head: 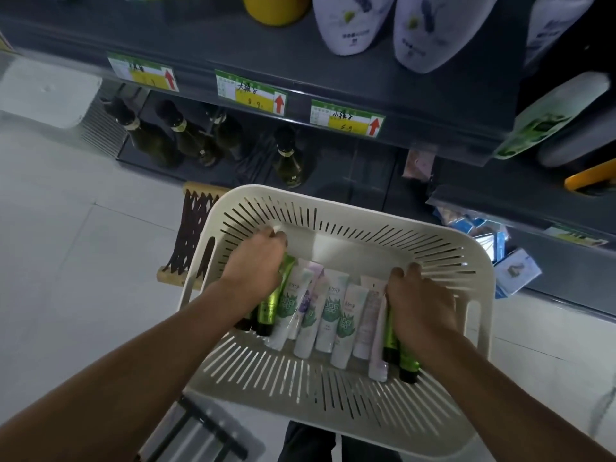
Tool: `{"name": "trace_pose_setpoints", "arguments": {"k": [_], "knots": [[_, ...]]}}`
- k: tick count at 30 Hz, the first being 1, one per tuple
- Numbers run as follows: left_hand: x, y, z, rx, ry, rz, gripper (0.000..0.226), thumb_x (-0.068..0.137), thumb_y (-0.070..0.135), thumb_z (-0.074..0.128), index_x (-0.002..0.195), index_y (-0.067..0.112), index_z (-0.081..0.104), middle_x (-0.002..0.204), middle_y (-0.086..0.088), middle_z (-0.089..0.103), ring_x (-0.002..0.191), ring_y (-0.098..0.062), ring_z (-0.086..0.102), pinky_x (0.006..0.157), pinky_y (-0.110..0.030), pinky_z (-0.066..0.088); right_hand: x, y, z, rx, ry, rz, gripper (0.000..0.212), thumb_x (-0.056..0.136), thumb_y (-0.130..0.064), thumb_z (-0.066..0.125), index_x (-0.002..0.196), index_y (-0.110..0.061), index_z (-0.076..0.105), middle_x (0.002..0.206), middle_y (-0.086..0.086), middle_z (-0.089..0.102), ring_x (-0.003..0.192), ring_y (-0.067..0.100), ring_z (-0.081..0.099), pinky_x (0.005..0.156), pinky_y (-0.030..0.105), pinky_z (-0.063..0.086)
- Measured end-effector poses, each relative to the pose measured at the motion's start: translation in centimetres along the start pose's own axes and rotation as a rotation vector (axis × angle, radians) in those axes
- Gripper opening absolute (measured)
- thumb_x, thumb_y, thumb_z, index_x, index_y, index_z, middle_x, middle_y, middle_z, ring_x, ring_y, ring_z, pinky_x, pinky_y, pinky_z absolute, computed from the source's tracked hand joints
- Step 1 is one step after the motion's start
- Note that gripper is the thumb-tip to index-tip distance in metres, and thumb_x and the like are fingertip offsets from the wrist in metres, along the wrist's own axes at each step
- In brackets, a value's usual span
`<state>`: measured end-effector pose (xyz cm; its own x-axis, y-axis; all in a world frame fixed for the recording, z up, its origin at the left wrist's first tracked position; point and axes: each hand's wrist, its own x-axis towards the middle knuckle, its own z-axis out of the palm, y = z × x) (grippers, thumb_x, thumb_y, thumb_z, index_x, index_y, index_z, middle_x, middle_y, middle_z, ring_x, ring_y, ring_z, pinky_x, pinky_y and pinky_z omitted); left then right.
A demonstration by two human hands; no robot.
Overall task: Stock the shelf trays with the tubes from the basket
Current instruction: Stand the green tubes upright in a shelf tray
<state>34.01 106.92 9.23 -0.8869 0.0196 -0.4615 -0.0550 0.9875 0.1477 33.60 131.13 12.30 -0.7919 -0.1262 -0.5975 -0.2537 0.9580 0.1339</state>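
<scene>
We've got both hands in the basket (333, 395): left hand (256, 261) curled round a green tube (271, 305) at the row's end, right hand (420, 305) gripping the green pair (408, 363) opposite.

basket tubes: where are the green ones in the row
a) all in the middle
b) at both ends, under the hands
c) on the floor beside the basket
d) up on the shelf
b: one green tube runs out from under the left hand, more green tubes from under the right hand, with pale tubes between them in the basket.
</scene>
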Motion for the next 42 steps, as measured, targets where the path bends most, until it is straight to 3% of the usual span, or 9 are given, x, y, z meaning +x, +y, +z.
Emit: {"name": "trace_pose_setpoints", "arguments": {"k": [5,7,10,14,21,26,31,34,42], "knots": [[-1.5,0.9,-1.8,-0.155,0.070,-0.062,0.027,0.083,0.011,0.074,0.109,0.014,0.071,0.102,-0.003,0.068,0.089,-0.022,0.066,0.077,-0.029,0.051,-2.5,0.7,-1.1,0.293,0.095,0.028,0.005,0.088,-0.008,0.060,0.091,-0.012,0.059,0.079,0.002,0.061,0.069,0.019,0.064,0.061,0.031,0.054],[-2.6,1.4,-2.8,-0.193,0.109,-0.073,0.022,0.084,0.014,0.074,0.106,0.017,0.074,0.099,-0.002,0.071,0.087,-0.019,0.067,0.074,-0.023,0.048,-3.4,1.4,-1.6,0.378,0.125,0.006,0.011,0.086,-0.006,0.058,0.080,-0.015,0.062,0.068,-0.002,0.061,0.062,0.016,0.063,0.055,0.031,0.054],[-4.6,2.9,-5.3,-0.219,0.149,-0.057,0.018,0.084,0.017,0.075,0.101,0.020,0.073,0.091,0.002,0.073,0.079,-0.014,0.067,0.068,-0.017,0.043,-5.1,2.0,-3.7,0.476,0.183,-0.057,0.019,0.093,-0.015,0.055,0.079,-0.022,0.065,0.067,-0.009,0.059,0.058,0.001,0.053,0.050,0.015,0.037],[-7.3,5.9,-11.0,-0.193,0.221,0.056,0.018,0.085,0.016,0.073,0.100,0.024,0.070,0.089,0.007,0.072,0.074,-0.007,0.061,0.061,-0.010,0.034,-8.0,3.4,-9.6,0.408,0.282,-0.154,0.011,0.095,-0.024,0.056,0.099,-0.027,0.066,0.092,-0.009,0.068,0.074,0.006,0.059,0.063,0.020,0.045],[-9.9,12.6,-23.7,-0.146,0.403,0.276,0.028,0.078,0.013,0.065,0.104,0.023,0.061,0.097,0.000,0.068,0.085,-0.030,0.066,0.069,-0.039,0.054,-13.5,8.0,-21.7,0.368,0.587,-0.212,0.019,0.093,-0.028,0.058,0.077,-0.020,0.051,0.074,-0.005,0.057,0.069,0.023,0.058,0.056,0.033,0.040],[-12.3,17.9,-32.1,-0.039,0.550,0.419,0.020,0.078,0.013,0.065,0.095,0.017,0.054,0.086,-0.006,0.063,0.073,-0.033,0.059,0.055,-0.034,0.032,-19.0,12.5,-28.9,0.296,0.732,-0.143,0.013,0.091,-0.035,0.059,0.085,-0.024,0.058,0.078,-0.003,0.065,0.074,0.024,0.062,0.061,0.033,0.040],[-14.8,23.9,-39.5,-0.050,0.590,0.545,0.017,0.080,0.013,0.062,0.094,0.016,0.053,0.085,-0.003,0.060,0.074,-0.030,0.060,0.054,-0.039,0.045,-25.2,18.4,-33.8,0.369,0.808,-0.077,0.022,0.084,-0.044,0.066,0.091,-0.027,0.053,0.072,-0.003,0.061,0.072,0.026,0.062,0.062,0.035,0.046],[-16.2,28.1,-43.3,-0.046,0.641,0.629,0.011,0.086,0.020,0.058,0.096,0.017,0.054,0.091,-0.002,0.063,0.080,-0.030,0.061,0.064,-0.041,0.050,-28.7,22.6,-35.6,0.387,0.866,-0.039,0.020,0.084,-0.044,0.064,0.090,-0.028,0.054,0.074,-0.004,0.064,0.072,0.025,0.061,0.066,0.037,0.049],[-18.1,42.5,-49.4,0.036,0.713,0.772,0.012,0.093,0.034,0.054,0.094,0.023,0.055,0.086,0.001,0.064,0.081,-0.026,0.060,0.068,-0.040,0.051,-34.9,36.5,-37.2,0.321,0.998,0.003,0.022,0.083,-0.044,0.067,0.090,-0.025,0.060,0.082,-0.008,0.064,0.076,0.020,0.061,0.067,0.039,0.051]]}}
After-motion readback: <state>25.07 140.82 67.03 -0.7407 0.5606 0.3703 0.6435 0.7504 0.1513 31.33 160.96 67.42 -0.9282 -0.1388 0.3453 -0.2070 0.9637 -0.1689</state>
